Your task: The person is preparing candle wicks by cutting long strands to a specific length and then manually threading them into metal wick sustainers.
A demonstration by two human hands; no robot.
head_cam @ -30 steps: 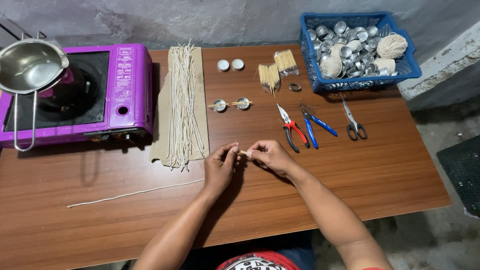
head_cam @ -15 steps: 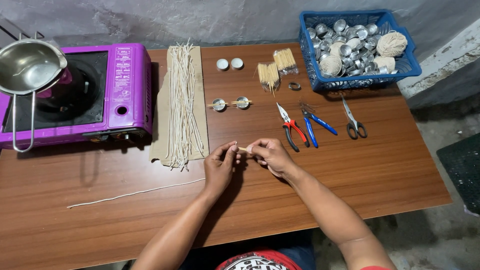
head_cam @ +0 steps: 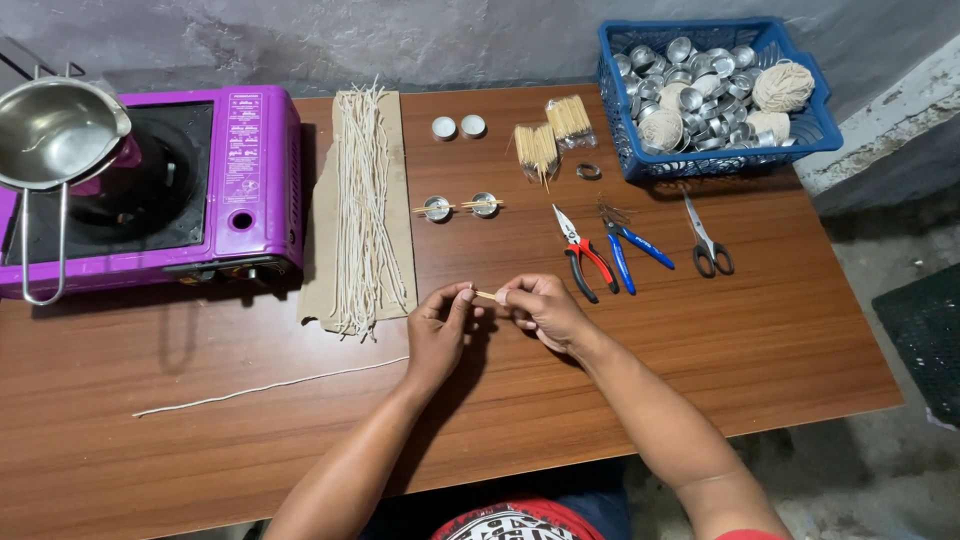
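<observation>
- Wooden stick [head_cam: 486, 295], thin and pale, sits pinched between both hands over the near middle of the counter [head_cam: 760, 340]; left hand [head_cam: 440, 325] and right hand [head_cam: 540, 308] each press fingers together on one end.
- Change over the last second: both hands have drifted slightly toward the far side, and the right thumb has shifted along the stick. Grip is otherwise the same; judged as small adjusting, not a new step.
- Counts: two pliers, red-handled [head_cam: 584, 258] and blue-handled [head_cam: 628, 252]; one pair of scissors [head_cam: 708, 243]; two stick bundles [head_cam: 553, 138]; two filled white cups [head_cam: 458, 127]; two metal cups with sticks laid across [head_cam: 461, 207]; one loose wick [head_cam: 270, 384], near left.
- Blue basket [head_cam: 715, 165], far right, holds many metal cups, too many to count; three twine balls are visible.
- Purple stove [head_cam: 255, 180] is far left, with one steel pot [head_cam: 55, 135] on it.
</observation>
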